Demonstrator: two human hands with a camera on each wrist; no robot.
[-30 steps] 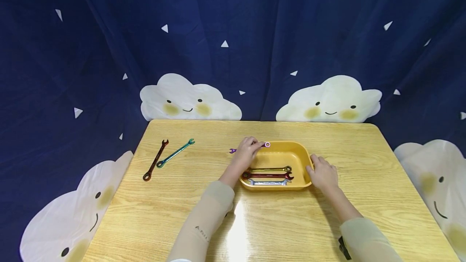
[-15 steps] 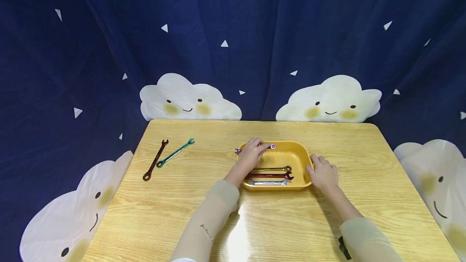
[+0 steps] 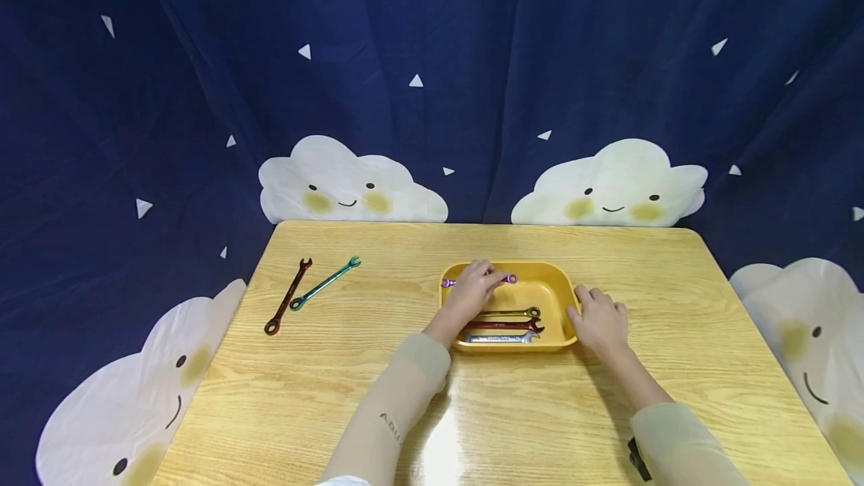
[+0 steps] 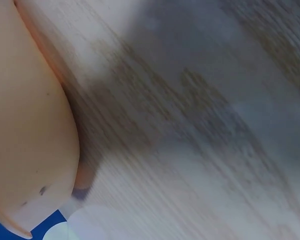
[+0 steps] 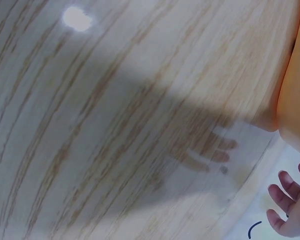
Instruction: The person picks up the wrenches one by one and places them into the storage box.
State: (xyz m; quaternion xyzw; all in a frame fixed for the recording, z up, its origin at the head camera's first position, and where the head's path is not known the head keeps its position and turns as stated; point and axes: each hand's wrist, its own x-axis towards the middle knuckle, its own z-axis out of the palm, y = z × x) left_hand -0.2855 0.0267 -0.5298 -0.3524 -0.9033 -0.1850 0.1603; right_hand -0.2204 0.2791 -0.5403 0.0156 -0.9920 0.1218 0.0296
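My left hand (image 3: 470, 294) pinches a small purple combination wrench (image 3: 513, 279) at its middle, over the far left part of a yellow plastic basin (image 3: 506, 349). Its ring end points right, and its open end (image 3: 447, 283) shows left of the fingers. Inside the basin lie a gold wrench (image 3: 520, 313), a dark red wrench (image 3: 502, 325) and a silver wrench (image 3: 499, 338), their left ends partly behind my left wrist. My right hand (image 3: 601, 321) grips the basin's right rim, thumb on the near side. Neither wrist view shows the wrenches.
At the table's left lie a dark red-brown wrench (image 3: 289, 297) and a teal wrench (image 3: 325, 285), close together. The wooden table (image 3: 540, 411) ends at a dark blue curtain (image 3: 472, 58) with printed clouds.
My left hand has moved right and slightly nearer, bringing the purple wrench from the basin's left rim to over its inside. The right hand and the other wrenches stay put.
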